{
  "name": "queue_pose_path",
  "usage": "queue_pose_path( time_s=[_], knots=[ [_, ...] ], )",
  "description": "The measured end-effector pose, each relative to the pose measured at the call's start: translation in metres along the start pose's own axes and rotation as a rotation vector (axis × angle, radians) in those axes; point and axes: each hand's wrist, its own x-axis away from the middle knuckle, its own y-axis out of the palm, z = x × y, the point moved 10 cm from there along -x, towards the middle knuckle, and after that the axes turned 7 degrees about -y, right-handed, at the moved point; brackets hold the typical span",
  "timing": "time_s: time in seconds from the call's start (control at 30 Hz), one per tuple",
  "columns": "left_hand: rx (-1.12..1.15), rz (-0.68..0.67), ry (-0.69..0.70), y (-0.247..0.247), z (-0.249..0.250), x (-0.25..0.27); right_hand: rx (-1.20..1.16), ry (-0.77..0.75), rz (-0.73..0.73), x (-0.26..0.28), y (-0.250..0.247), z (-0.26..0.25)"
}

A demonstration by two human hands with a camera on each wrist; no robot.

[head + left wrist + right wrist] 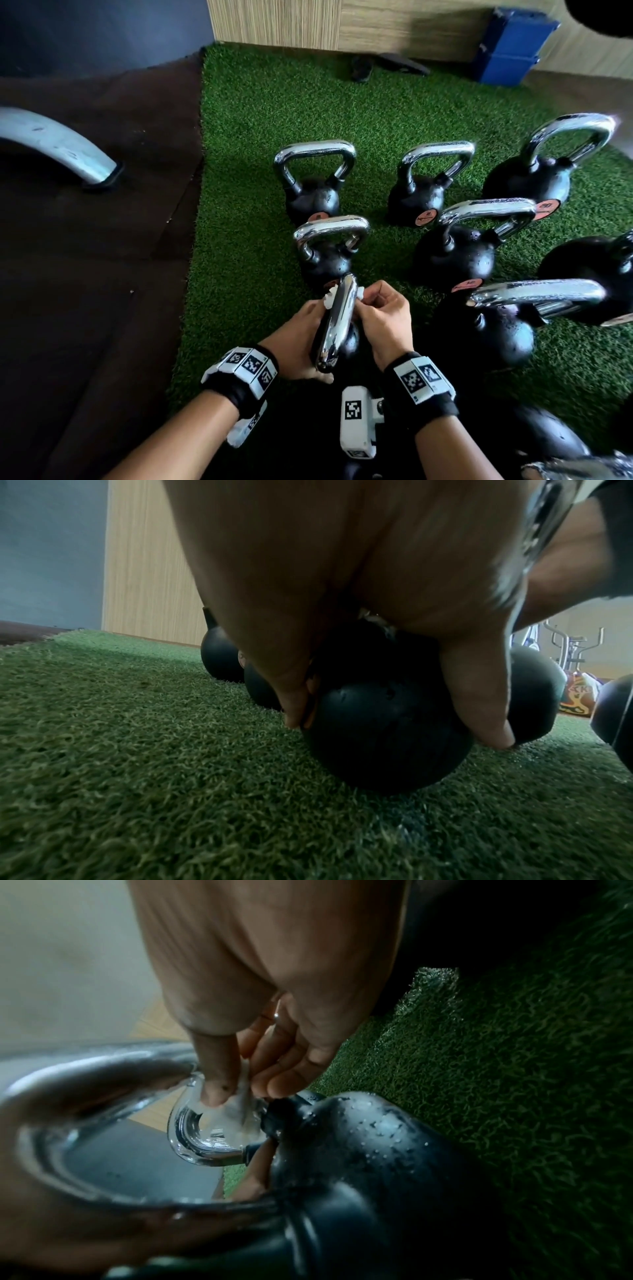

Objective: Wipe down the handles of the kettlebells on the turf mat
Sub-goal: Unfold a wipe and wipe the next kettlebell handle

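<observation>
Two hands are kept at the nearest kettlebell (346,342) on the turf mat (260,171); its black ball is clasped by the left hand (301,346). A white wipe (236,1096) is pinched against the chrome handle (334,325) by the right hand (383,325), thumb and curled fingers (287,1080) closed on it.

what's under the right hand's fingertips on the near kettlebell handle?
A white wipe, pinched by the right hand against the chrome handle near where it joins the black kettlebell. The handle surface beneath the wipe is covered.
</observation>
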Motion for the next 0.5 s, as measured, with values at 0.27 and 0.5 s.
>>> queue_pose_path(
  time_s=[0.27, 0.5],
  knots=[
    [0.051, -0.010, -0.052, 0.005, -0.011, 0.001, 0.399, 0.078, -0.014, -0.002, -0.005, -0.003],
    [-0.131, 0.014, -0.271, -0.002, -0.023, 0.017, 0.582, -0.275, -0.363, -0.002, 0.013, -0.052]
  ],
)
